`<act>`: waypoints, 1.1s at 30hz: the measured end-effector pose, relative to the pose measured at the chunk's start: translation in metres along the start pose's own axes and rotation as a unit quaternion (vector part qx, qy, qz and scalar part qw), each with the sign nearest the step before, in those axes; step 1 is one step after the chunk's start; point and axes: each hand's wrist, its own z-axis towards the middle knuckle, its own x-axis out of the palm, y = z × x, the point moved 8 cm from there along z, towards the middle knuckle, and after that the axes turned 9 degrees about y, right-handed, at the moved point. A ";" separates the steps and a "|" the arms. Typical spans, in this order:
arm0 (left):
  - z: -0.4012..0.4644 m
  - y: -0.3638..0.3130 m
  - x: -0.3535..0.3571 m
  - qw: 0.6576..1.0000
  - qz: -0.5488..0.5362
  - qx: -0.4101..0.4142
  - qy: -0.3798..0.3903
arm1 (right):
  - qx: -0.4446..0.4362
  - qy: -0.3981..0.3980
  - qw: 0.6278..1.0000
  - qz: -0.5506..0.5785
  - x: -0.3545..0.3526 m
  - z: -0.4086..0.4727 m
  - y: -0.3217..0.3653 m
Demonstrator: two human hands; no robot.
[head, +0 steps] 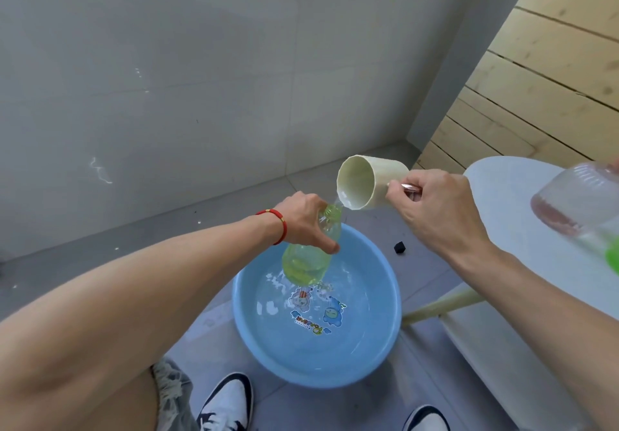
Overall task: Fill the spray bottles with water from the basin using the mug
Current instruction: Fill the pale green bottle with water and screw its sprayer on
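Your left hand [306, 221] is wrapped around the neck of a green bottle [310, 256], holding it tilted over the blue basin [378, 340] below both hands. The bottle is partly full of water, its open mouth pointing up toward your right hand. Your right hand [435, 209] grips the handle of a cream mug [363, 182], tipped on its side so its lip sits just at the bottle's mouth, with water running in. The basin holds water and rests on the floor between your shoes [227, 404]. To the right of your right hand, a second clear bottle [576, 196] lies on the white surface [509, 196].
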 end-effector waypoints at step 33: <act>-0.002 -0.003 0.003 1.000 0.024 -0.004 0.015 | -0.148 -0.080 0.979 -0.117 0.003 -0.005 0.018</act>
